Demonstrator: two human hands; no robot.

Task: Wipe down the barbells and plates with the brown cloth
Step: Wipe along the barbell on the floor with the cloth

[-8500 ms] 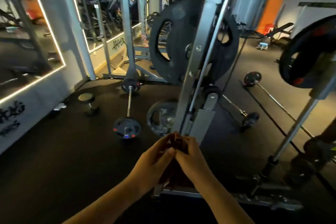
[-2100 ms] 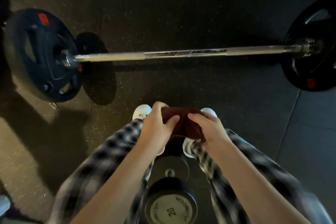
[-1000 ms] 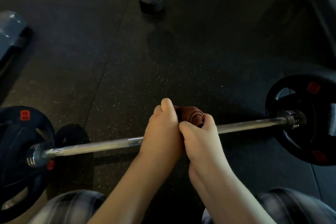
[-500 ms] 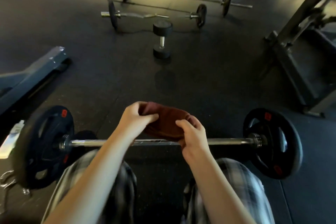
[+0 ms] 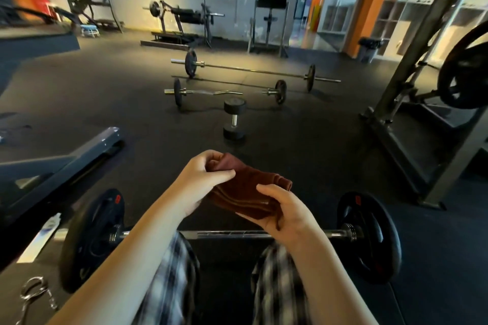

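Observation:
I hold the folded brown cloth (image 5: 245,191) in both hands, above the floor. My left hand (image 5: 202,179) pinches its far left corner, and my right hand (image 5: 284,210) grips its near right edge. Just below lies a steel barbell (image 5: 229,234) across my knees, with a black plate at its left end (image 5: 92,237) and another at its right end (image 5: 369,235). The cloth is not touching the bar. Two more barbells lie farther off: a curl bar (image 5: 227,92) and a long straight bar (image 5: 250,69).
A dumbbell (image 5: 233,120) stands on the black rubber floor ahead. A grey bench frame (image 5: 60,166) runs along the left, with a white bottle (image 5: 50,227) and a metal clip (image 5: 31,290) beside the left plate. A rack with hung plates (image 5: 412,92) rises at right.
My view has tilted up from the floor to the room. The cloth has been spread wider between my hands and lifted a little off the bar.

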